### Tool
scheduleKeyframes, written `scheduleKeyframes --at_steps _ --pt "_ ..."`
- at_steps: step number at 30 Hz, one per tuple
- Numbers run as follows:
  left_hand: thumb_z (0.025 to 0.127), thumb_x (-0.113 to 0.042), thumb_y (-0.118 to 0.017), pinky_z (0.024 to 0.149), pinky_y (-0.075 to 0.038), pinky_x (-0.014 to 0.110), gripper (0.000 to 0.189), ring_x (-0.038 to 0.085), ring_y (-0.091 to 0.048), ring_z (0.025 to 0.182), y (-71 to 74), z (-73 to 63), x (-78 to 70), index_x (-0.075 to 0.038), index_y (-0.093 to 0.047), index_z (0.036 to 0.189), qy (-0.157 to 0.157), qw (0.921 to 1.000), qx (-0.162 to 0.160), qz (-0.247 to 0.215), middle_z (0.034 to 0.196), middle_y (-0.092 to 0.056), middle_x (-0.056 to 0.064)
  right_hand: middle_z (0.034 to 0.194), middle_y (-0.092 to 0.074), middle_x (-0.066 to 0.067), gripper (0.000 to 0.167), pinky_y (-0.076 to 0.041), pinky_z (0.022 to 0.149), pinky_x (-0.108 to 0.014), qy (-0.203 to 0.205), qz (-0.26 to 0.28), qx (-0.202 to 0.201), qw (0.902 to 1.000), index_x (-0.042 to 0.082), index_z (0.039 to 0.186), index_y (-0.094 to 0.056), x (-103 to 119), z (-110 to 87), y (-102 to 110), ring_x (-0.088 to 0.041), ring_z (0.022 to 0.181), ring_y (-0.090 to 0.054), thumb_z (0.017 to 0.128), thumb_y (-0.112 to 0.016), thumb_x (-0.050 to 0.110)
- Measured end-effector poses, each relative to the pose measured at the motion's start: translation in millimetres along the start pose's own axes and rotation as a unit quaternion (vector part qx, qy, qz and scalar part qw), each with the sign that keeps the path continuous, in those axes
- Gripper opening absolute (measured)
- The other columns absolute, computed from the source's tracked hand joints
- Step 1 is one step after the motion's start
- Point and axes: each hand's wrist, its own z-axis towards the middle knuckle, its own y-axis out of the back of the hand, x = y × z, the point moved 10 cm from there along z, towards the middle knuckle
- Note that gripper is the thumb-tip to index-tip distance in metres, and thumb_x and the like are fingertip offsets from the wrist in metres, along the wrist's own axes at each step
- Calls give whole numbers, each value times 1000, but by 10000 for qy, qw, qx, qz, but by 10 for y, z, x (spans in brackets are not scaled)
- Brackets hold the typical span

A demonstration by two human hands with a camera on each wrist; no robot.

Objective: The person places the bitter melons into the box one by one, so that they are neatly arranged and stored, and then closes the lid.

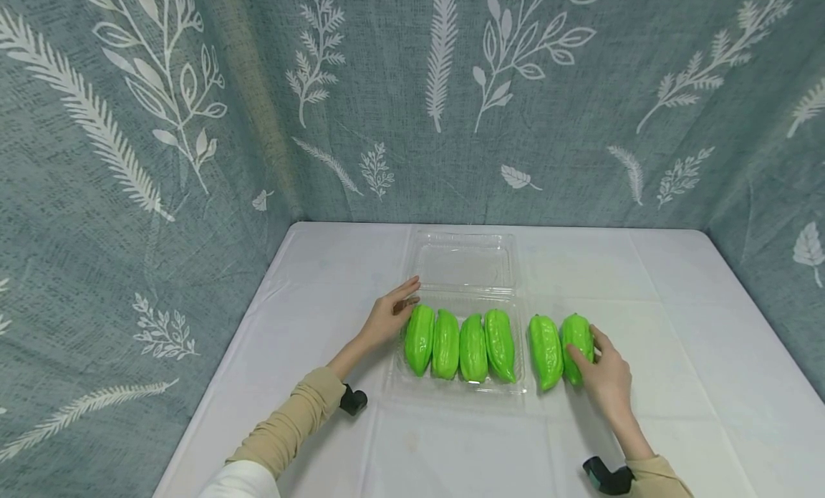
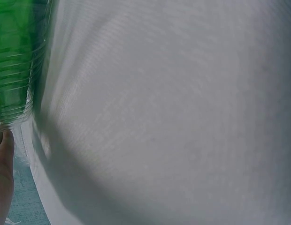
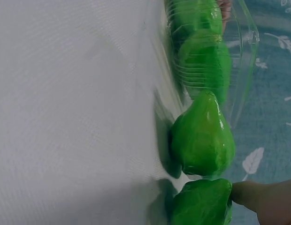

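A clear plastic clamshell box (image 1: 509, 388) lies open, its lid (image 1: 462, 261) folded back. Several glossy green ridged fruits stand side by side in its base, the leftmost fruit (image 1: 420, 340) by the left wall. My left hand (image 1: 389, 313) touches the box's left side near that fruit, fingers extended. To the right of the box, two similar fruits lie on the table. One is a loose green fruit (image 1: 546, 352); my right hand (image 1: 604, 375) holds the rightmost green fruit (image 1: 576, 333) between thumb and fingers. In the right wrist view the thumb (image 3: 248, 194) presses on this fruit (image 3: 202, 204).
A white cloth covers the table (image 1: 670, 383). Behind it and at both sides hangs a blue-green curtain (image 1: 399, 75) with white leaf patterns. Black devices are strapped near the left wrist (image 1: 352, 399) and right wrist (image 1: 608, 476).
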Motion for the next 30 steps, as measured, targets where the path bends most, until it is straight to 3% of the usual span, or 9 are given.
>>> scheduleKeyframes --at_steps 18,30 --pt "92 10 -46 107 -42 51 43 41 -54 120 4 -1 -20 12 -42 135 -36 9999 -18 145 149 -33 24 141 -34 -39 66 -49 93 -56 61 354 -479 9982 -6 146 -25 89 11 253 -54 120 -46 96 -55 26" --pt "92 10 -46 106 -42 51 43 41 -54 119 2 -2 -20 12 -42 135 -90 9998 -15 152 149 -33 25 142 -34 -37 67 -49 92 -56 12 469 -578 9972 -4 147 -24 148 12 326 -54 119 -46 96 -55 26"
